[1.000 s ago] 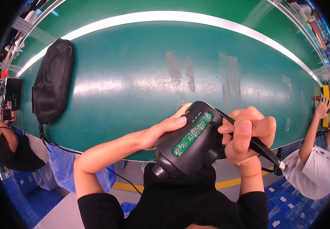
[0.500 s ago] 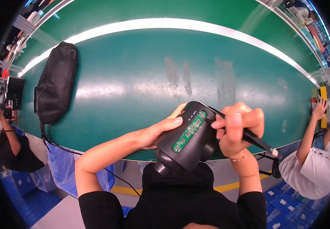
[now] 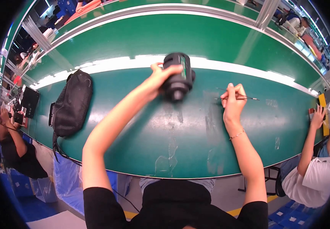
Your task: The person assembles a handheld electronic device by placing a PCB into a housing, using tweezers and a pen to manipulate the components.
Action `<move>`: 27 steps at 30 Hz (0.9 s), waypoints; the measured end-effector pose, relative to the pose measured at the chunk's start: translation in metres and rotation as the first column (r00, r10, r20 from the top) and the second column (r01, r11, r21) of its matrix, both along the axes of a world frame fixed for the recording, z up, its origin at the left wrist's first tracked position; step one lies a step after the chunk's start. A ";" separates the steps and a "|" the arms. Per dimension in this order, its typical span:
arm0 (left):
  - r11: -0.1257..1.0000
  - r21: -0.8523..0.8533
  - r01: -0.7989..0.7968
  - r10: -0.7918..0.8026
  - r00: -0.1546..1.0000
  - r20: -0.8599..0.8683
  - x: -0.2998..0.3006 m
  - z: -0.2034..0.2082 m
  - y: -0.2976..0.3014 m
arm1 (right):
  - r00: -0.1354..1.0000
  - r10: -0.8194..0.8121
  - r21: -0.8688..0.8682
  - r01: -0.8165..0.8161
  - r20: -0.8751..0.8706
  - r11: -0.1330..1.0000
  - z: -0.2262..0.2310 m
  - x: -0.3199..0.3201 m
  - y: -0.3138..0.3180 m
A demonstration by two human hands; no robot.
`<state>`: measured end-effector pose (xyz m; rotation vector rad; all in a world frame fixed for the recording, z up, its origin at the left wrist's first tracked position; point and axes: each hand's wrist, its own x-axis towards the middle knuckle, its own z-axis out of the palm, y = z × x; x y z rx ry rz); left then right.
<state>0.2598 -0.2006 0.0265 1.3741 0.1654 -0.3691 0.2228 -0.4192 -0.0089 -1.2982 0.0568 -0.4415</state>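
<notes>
My left hand [image 3: 164, 78] is closed round a black, rounded device housing [image 3: 178, 86], held above the far part of the green table. The housing is smeared by motion; a strip of green circuit board [image 3: 183, 63] shows along its side, and a short cylindrical end points toward me. My right hand [image 3: 233, 101] is to its right, fingers pinched on thin dark tweezers [image 3: 250, 99]. The tips of the tweezers stick out to the left, apart from the housing.
A black mesh pouch [image 3: 73, 105] with a cord lies on the left of the green table [image 3: 134, 141]. Clear film scraps [image 3: 166, 164] lie near the front edge. People work at both sides; a co-worker's hand [image 3: 317, 117] is at the far right.
My left hand has carried the housing away from my body, toward the far side of the table. My right hand, with the tweezers, has drawn apart from it. My view has shifted too.
</notes>
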 end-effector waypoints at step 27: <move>0.361 0.779 0.512 -0.859 -0.142 0.492 -0.217 -0.048 -0.067 | 0.979 0.181 0.153 -0.165 -0.093 0.974 -0.003 0.004 -0.001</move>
